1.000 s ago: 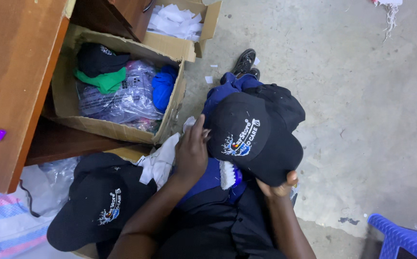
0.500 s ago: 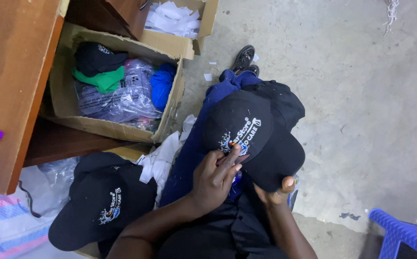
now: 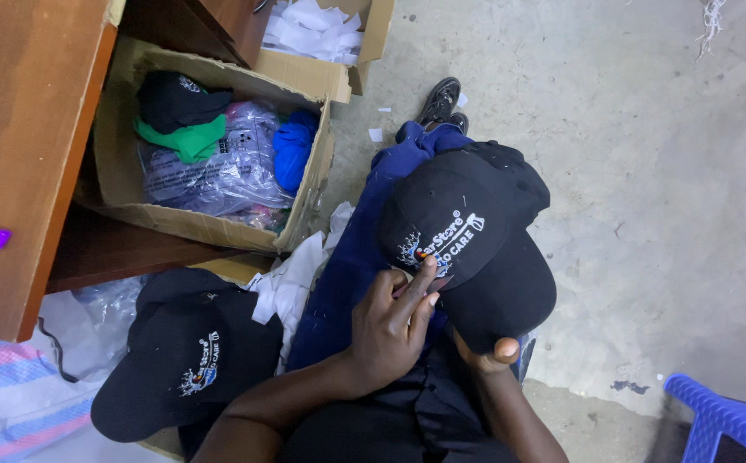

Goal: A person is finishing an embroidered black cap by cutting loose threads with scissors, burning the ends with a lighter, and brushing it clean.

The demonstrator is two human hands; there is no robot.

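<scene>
I sit on the concrete floor (image 3: 647,171) with a black baseball cap (image 3: 467,240) resting on my lap, over my blue trouser leg (image 3: 347,266). My left hand (image 3: 390,330) lies on top of it near the front: the fingers (image 3: 420,287) are bent and pressed together at the edge of the white embroidered emblem, where crown meets brim, pinching at something too small for me to make out. My right hand (image 3: 489,356) sits under the brim, mostly hidden; only the thumb shows, curled up over the brim's edge and clamping it.

To my left, a second black cap (image 3: 189,356) with the same kind of emblem lies just beside my left forearm, on top of a low cardboard box. White crumpled paper (image 3: 291,283) lies between that cap and my leg. Beyond it stands an open cardboard box (image 3: 304,81) holding a dark cap, a green cloth, a blue cloth and clear plastic bags. A wooden desk (image 3: 21,129) rises at the far left. A blue plastic chair (image 3: 724,424) shows at the lower right corner.
</scene>
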